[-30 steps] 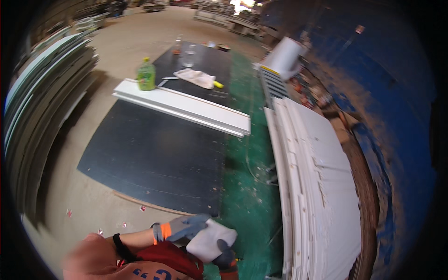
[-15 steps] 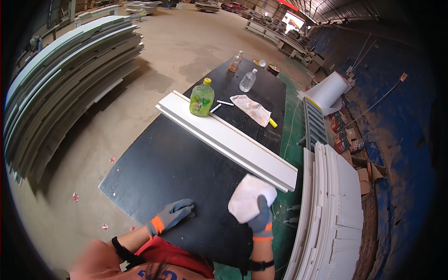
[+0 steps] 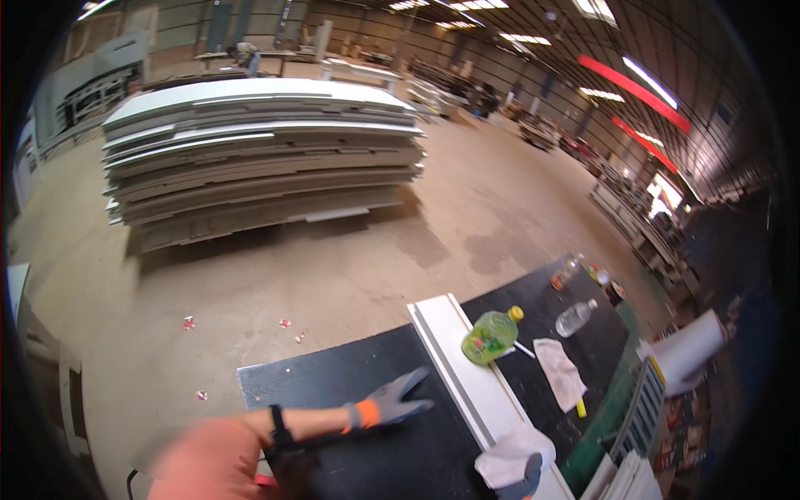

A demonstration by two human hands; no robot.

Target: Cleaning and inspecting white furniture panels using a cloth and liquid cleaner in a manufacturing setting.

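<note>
My left hand (image 3: 398, 402), in a grey glove with an orange cuff, is held over the black tabletop (image 3: 350, 375) with its fingers spread and nothing in it. A folded white cloth (image 3: 512, 457) is in my gloved right hand (image 3: 527, 483), near the lower edge of the view. That cloth lies over the near end of a long white board (image 3: 475, 379) with a grooved edge. On the board's far part stands a clear bottle of green liquid (image 3: 492, 336) with a yellow cap.
Beyond the board lie a second cloth (image 3: 560, 373), a white stick (image 3: 524, 350) and a yellow object (image 3: 582, 408). A clear bottle (image 3: 575, 318) and a bottle with orange liquid (image 3: 567, 272) stand farther back. A tall stack of boards (image 3: 267, 158) rests across the floor.
The view has swung left and up. My right hand has brought the cloth from beside the board onto its near end. My left hand's fingers have spread.
</note>
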